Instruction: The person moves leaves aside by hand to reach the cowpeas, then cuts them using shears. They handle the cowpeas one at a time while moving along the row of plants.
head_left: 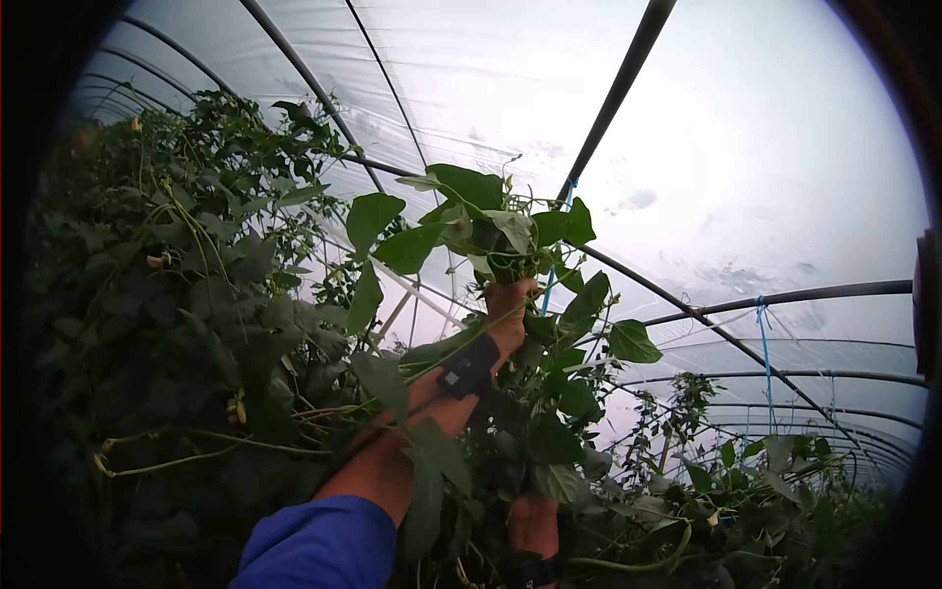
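Note:
My left hand (510, 299) is raised in the middle of the head view, its fingers closed round the stems of a leafy bean vine (510, 231). Broad green leaves and thin curling tendrils spill out above and around the fist. Lower down, my right hand (533, 515) reaches into the foliage below the left one. Leaves cover its fingers, so whether it grips anything is hidden. Blue twine (549, 285) hangs right beside the left hand and runs up to an overhead pipe.
Dense bean plants (177, 294) with thin pods and pale flowers fill the left side. More plants (785, 481) grow lower on the right. Dark hoop pipes (623, 83) carry a translucent plastic cover (746, 128). Another blue twine (765, 363) hangs at the right.

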`<state>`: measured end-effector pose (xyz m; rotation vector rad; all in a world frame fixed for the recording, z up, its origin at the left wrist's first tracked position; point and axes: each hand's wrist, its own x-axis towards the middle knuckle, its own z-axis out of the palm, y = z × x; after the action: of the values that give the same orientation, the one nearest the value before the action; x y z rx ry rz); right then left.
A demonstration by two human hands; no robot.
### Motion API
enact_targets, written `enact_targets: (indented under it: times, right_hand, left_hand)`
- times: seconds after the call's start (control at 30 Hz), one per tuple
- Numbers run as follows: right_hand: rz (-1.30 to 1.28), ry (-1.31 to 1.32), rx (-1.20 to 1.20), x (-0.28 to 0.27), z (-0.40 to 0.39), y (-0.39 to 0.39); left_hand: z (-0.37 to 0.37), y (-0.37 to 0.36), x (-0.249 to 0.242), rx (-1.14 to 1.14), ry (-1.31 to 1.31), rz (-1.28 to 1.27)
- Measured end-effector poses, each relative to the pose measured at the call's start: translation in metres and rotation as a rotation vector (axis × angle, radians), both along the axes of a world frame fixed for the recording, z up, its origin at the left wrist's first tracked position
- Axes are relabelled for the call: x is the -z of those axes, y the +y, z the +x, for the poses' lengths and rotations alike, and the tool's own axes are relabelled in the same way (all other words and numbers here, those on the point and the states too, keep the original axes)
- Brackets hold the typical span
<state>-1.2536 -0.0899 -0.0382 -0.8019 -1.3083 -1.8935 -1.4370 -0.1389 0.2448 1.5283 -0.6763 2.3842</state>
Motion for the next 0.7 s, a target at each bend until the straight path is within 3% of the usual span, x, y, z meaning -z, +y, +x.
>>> enact_targets:
  times: [0.07, 0.1, 0.17, 0.2, 0.43, 0.57, 0.63, 0.7]
  right_hand:
    - [-0.453, 0.082, -0.294, 0.001, 0.012, 0.046]
    - [-0.455, 0.084, -0.293, 0.004, 0.01, 0.036]
    - [-0.066, -0.042, -0.105, 0.007, 0.001, -0.001]
    - [-0.034, -0.034, -0.07, 0.007, -0.001, -0.007]
    - [-0.044, -0.004, -0.008, -0.002, -0.008, -0.023]
    - [-0.024, 0.005, 0.055, -0.006, -0.014, -0.033]
    - [-0.017, 0.012, 0.095, -0.006, -0.015, -0.038]
    - [-0.024, 0.019, 0.102, -0.007, -0.017, -0.04]
  left_hand:
    - [0.0, -0.009, -0.001, -0.054, -0.042, -0.046]
    - [-0.001, -0.01, -0.002, -0.033, -0.043, -0.023]
    - [-0.001, -0.022, 0.004, -0.012, -0.044, -0.004]
    - [-0.001, -0.028, 0.009, 0.07, 0.015, -0.018]
    - [-0.016, -0.014, 0.018, 0.232, 0.131, -0.008]
    - [-0.017, -0.034, 0.045, 0.418, 0.203, -0.285]
    - [-0.024, -0.031, 0.047, 0.444, 0.413, -0.198]
    - [-0.022, -0.036, 0.056, 0.423, 0.429, -0.168]
